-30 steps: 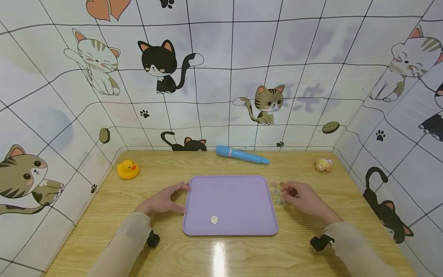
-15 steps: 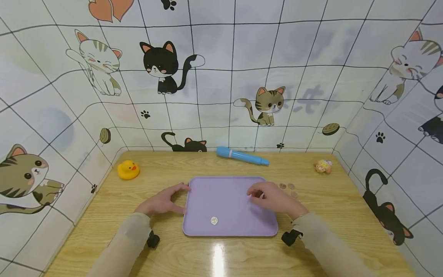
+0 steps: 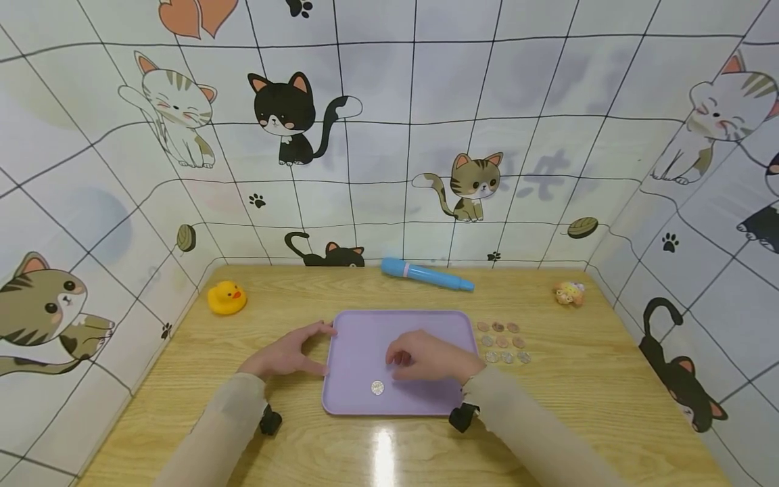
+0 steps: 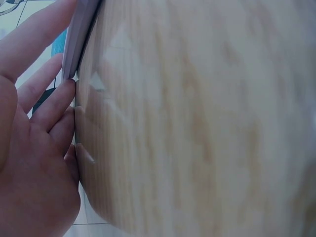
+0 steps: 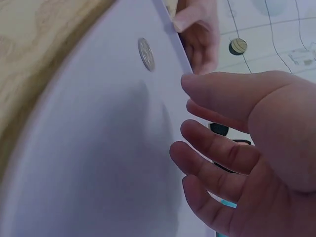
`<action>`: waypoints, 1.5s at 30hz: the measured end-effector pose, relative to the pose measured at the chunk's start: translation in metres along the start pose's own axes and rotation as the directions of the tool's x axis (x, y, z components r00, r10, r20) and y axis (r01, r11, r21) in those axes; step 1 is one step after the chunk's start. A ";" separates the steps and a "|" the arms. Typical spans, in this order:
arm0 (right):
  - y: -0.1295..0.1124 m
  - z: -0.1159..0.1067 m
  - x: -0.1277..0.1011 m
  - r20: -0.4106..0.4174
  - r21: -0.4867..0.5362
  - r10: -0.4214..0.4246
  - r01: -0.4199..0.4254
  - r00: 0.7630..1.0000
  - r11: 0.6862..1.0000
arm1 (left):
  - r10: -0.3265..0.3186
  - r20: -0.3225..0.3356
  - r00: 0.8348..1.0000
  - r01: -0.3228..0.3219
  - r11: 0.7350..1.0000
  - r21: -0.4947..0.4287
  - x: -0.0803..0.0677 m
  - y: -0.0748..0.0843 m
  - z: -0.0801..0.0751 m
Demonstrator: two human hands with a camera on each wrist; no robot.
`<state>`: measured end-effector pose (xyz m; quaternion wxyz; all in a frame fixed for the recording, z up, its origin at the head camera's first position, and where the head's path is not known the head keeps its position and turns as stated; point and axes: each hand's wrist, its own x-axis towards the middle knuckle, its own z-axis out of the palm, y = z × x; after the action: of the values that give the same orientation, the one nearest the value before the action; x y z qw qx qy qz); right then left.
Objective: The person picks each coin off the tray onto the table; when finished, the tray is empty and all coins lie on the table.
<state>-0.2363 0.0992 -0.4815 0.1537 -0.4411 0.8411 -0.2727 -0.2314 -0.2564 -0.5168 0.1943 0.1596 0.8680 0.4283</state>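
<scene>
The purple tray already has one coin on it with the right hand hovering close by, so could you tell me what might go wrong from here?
The right hand hovers beside the silver coin and could knock it along the smooth purple tray. The left hand only rests against the tray's edge, so the tray may slide. The sleeve could sweep the coins laid out on the table.

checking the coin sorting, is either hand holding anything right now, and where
Left hand steadies the purple tray by its left edge; whether the right hand pinches a coin cannot be told.

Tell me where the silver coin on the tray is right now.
In the head view the coin lies on the purple tray, near its front edge, just left of the right hand.
</scene>
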 end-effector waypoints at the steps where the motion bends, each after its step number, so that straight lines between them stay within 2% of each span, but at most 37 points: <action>1: -0.001 0.003 0.003 0.012 -0.014 -0.012 0.012 1.000 1.000 | 0.001 0.000 1.000 -0.001 1.000 0.003 0.000 0.000 0.000; 6: -0.006 0.016 0.014 0.059 -0.051 -0.044 0.047 0.997 0.998 | -0.004 0.003 1.000 0.004 1.000 0.019 0.001 -0.002 0.001; 11: -0.009 0.023 0.017 0.074 -0.043 -0.047 0.051 0.996 0.998 | -0.008 0.005 1.000 0.008 1.000 0.010 0.001 -0.003 0.002; 22: -0.010 0.021 0.019 0.066 -0.049 -0.043 0.046 0.997 0.998 | -0.002 -0.001 1.000 0.002 1.000 0.000 0.002 0.002 -0.001; 31: -0.011 0.021 0.026 0.091 -0.089 -0.052 0.060 0.995 0.994 | 0.019 0.002 1.000 -0.019 1.000 -0.001 0.003 -0.001 -0.002; 37: -0.022 0.019 0.033 0.136 -0.099 -0.003 0.017 0.991 0.995 | 0.023 -0.004 1.000 -0.023 1.000 0.001 0.003 -0.005 -0.001; 45: -0.027 0.024 0.040 0.154 -0.180 0.066 -0.037 0.986 0.983 | 0.019 -0.003 1.000 -0.019 1.000 -0.016 0.001 -0.004 0.002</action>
<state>-0.2287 0.0455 -0.4856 0.1879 -0.4514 0.8581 -0.1568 -0.2320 -0.2571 -0.5209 0.1901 0.1656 0.8633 0.4372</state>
